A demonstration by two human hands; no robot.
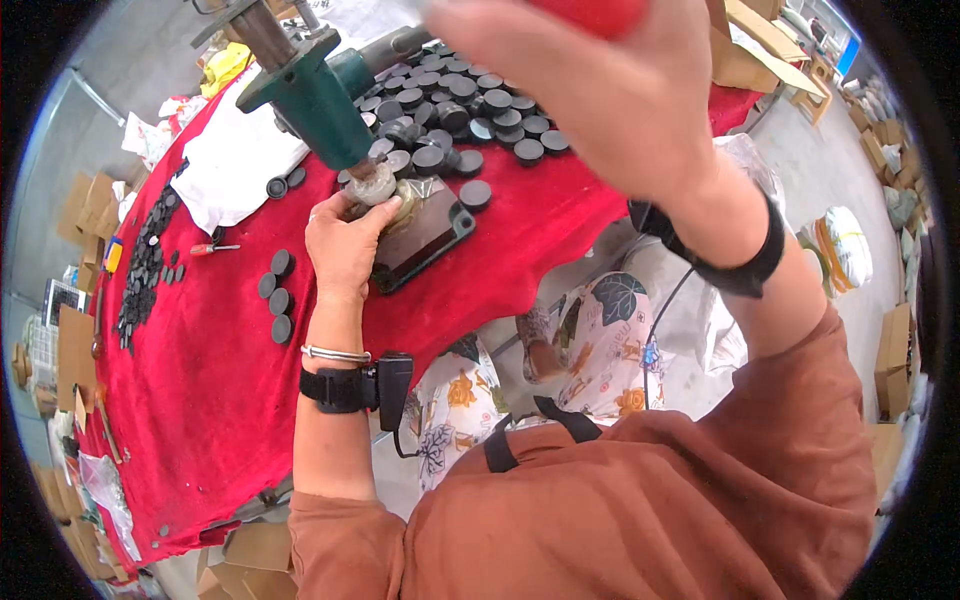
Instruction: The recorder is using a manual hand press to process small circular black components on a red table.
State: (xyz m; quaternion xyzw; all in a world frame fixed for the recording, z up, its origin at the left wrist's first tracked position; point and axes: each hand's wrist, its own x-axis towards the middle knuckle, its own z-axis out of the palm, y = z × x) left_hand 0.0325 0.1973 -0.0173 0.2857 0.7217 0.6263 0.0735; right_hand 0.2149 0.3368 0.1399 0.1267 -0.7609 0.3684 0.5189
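A dark green hand press [325, 110] stands over the table, with a pale, translucent round piece [372, 184] at its lower tip. Thumb and fingers of my left hand [340, 245] close around the spot just under that piece; what they grip is mostly hidden. Beside the thumb, a yellowish translucent round part [407, 203] sits on the press's dark metal base [425, 235]. High at the upper right, my right hand [630, 110] is raised and curled on a red rounded knob [590, 12], cut off by the picture's top edge. Its leftmost part is blurred.
Many black round caps [430, 158] are heaped behind the base on the red cloth [220, 390]. Several more caps [281, 300] lie left of my wrist. Farther left are small black pieces [140, 285], a screwdriver [213, 249] and a white cloth [235, 155]. Cardboard boxes [755, 45] stand around.
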